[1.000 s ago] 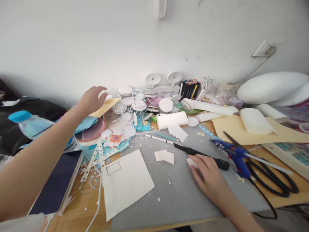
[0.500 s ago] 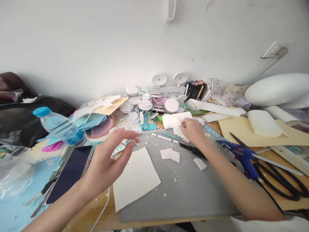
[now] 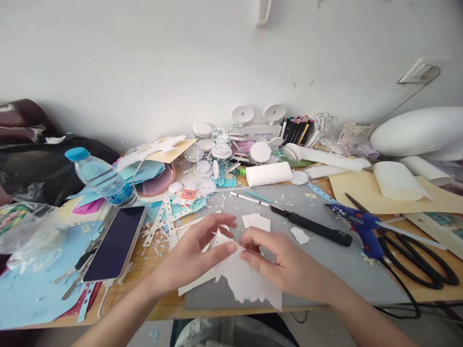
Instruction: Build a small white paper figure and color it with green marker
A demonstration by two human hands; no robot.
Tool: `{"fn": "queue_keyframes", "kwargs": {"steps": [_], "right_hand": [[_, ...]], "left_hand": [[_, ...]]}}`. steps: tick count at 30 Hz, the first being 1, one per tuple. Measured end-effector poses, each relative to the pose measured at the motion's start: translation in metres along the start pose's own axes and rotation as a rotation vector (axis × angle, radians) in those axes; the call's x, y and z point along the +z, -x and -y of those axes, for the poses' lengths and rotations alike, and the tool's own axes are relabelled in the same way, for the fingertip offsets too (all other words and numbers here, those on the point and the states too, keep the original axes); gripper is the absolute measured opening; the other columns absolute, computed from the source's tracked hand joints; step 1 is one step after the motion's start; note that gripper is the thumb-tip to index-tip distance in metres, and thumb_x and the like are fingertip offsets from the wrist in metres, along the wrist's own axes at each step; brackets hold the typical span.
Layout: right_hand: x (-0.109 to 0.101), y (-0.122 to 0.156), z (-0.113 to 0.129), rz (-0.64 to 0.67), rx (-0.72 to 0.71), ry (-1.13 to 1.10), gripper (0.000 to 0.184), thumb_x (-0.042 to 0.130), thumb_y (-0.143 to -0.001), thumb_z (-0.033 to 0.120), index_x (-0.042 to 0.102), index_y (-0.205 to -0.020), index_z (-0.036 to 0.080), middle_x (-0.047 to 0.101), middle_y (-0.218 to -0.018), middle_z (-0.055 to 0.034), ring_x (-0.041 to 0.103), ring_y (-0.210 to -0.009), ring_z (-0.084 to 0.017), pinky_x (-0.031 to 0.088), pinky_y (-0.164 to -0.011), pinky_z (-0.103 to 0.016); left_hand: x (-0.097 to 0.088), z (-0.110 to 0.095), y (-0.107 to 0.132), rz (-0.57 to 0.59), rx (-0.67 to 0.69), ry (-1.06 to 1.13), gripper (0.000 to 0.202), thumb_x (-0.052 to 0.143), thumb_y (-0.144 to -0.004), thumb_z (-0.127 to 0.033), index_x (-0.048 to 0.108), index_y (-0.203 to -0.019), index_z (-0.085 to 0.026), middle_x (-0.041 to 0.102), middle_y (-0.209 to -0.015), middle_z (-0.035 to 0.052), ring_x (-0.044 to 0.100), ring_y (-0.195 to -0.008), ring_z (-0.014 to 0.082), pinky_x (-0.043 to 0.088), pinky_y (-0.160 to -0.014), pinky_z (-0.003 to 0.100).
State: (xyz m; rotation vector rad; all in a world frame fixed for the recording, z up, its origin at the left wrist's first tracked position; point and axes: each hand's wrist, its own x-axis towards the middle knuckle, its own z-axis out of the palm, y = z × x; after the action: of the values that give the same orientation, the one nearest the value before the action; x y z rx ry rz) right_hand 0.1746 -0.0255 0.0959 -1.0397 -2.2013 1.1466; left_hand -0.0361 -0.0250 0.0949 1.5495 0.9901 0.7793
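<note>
My left hand and my right hand meet over the front of the grey cutting mat. Both pinch a torn white paper piece with a ragged lower edge, held just above the mat. A larger white sheet lies under my left hand. Small white paper scraps rest on the mat beyond my fingers. A black craft knife lies to the right of them.
A phone and a water bottle lie at left. A blue glue gun and black scissors lie at right. White foam rolls, markers and craft clutter line the wall.
My right hand has drawn back from the white roll near the wall, bringing the torn paper to the mat's front. My left hand has moved in and pinches it too.
</note>
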Motion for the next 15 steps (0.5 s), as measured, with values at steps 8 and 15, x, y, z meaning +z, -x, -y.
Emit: {"fn": "queue_keyframes", "kwargs": {"steps": [8,15], "right_hand": [[0.008,0.014,-0.026,-0.009,0.146,-0.145,0.013,0.049,-0.091,0.027,0.050,-0.080,0.020,0.052,-0.072,0.0030,0.048,-0.069,-0.012,0.037,-0.062,-0.023],[0.029,0.014,-0.057,-0.017,0.181,-0.010,0.016,0.044,-0.093,0.027,0.053,-0.082,0.021,0.055,-0.071,0.0011,0.050,-0.066,-0.014,0.039,-0.060,-0.026]], "left_hand": [[-0.013,0.014,0.011,-0.076,-0.177,-0.008,0.032,0.061,-0.085,-0.039,0.066,-0.064,-0.015,0.060,-0.061,-0.0003,0.049,-0.058,0.0090,0.040,-0.057,0.020],[-0.019,0.025,-0.008,-0.177,-0.180,-0.037,0.037,0.050,-0.090,-0.045,0.071,-0.084,-0.015,0.066,-0.073,0.0043,0.053,-0.062,0.0117,0.044,-0.060,0.023]]}}
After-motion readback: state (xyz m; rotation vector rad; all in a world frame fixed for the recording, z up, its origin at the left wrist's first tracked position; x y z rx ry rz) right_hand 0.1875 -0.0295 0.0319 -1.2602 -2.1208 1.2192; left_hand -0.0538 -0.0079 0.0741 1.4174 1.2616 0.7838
